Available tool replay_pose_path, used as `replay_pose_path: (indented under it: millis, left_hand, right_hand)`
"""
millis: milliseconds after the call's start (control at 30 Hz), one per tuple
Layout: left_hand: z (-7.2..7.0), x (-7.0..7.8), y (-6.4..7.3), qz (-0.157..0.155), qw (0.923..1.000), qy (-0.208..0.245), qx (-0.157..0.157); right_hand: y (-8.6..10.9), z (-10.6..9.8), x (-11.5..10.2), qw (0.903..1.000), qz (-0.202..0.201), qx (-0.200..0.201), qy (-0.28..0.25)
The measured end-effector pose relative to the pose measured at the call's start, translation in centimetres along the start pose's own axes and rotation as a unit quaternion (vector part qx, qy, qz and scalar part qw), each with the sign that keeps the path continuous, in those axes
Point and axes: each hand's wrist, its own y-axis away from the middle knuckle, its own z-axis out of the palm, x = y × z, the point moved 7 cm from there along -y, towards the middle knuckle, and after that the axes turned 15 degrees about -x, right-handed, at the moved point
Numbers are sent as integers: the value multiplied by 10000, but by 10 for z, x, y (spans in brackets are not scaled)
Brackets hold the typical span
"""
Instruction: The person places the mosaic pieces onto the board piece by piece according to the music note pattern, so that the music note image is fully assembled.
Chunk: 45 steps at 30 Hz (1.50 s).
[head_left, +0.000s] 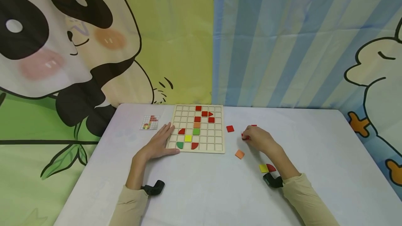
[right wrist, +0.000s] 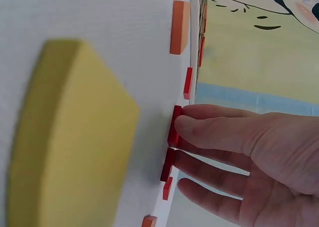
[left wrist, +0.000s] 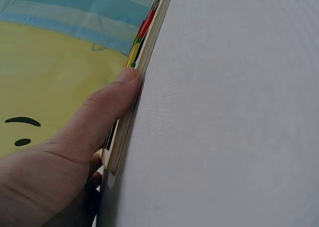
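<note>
- Hands were well apart; your left hand [head_left: 158, 144] lay with fingers extended along the left edge of the gridded board [head_left: 211, 138], thumb at its near edge.
- Your right hand [head_left: 260, 138] pinched a red piece [right wrist: 172, 132] between thumb and finger, low over the white table [head_left: 194, 191], right of the board.
- Between board and right hand lay a red square [head_left: 230, 128]; an orange square [head_left: 240, 154] sat nearer you.
- Near your right wrist, a yellow square [head_left: 263, 168] lay beside a red quarter-round [head_left: 270, 167].
- Left of the board you had a picture card [head_left: 147, 123].
</note>
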Motion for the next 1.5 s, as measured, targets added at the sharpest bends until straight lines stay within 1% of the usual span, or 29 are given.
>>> replay_pose_path:
  millis: [167, 367, 433, 500, 667, 767, 867, 933, 1000, 1067, 1133, 1267, 1333, 1400, 1500]
  left_hand:
    - [0, 1, 1, 45, 10000, 8, 21]
    - [-1, 1, 0, 67, 9999, -45, 64]
    - [-1, 1, 0, 56, 10000, -35, 53]
    - [-1, 1, 0, 82, 9999, -42, 54]
    - [-1, 1, 1, 94, 9999, 2, 76]
    - [0, -1, 2, 76, 9999, 27, 65]
    - [1, -2, 1, 95, 9999, 1, 48]
    - [1, -2, 0, 87, 10000, -4, 31]
    - [0, -2, 0, 71, 10000, -22, 33]
    - [-1, -4, 2, 33, 10000, -32, 32]
    - [-2, -5, 3, 30, 10000, -72, 31]
    - [-1, -6, 1, 42, 9999, -117, 7]
    - [-1, -5, 1, 57, 9999, -99, 0]
    - [0, -5, 0, 72, 10000, -65, -1]
    - [0, -3, 1, 74, 10000, -1, -51]
  right_hand:
    - [-1, 1, -3, 9995, -19, 112, 294]
    - [-1, 3, -7, 9971, -163, 407, 624]
    - [-1, 3, -6, 9973, -148, 393, 608]
    - [-3, 3, -5, 9980, -113, 299, 551]
    - [-8, 0, 2, 9999, -14, 32, 127]
    - [-8, -4, 6, 9993, -110, 99, -329]
    - [-8, -8, 6, 9952, -391, 358, -819]
    - [-11, -11, 0, 9908, -683, 520, -1042]
    - [-16, -13, -8, 9866, -918, 594, -1212]
    - [-27, -15, -20, 9823, -1177, 614, -1325]
    - [-41, -16, -33, 9788, -1349, 556, -1438]
    - [-80, -23, -61, 9767, -1533, 302, -1470]
    - [-104, -30, -72, 9782, -1510, 122, -1420]
    - [-126, -36, -80, 9811, -1379, -139, -1347]
    - [-154, -40, -90, 9874, -1205, -500, -897]
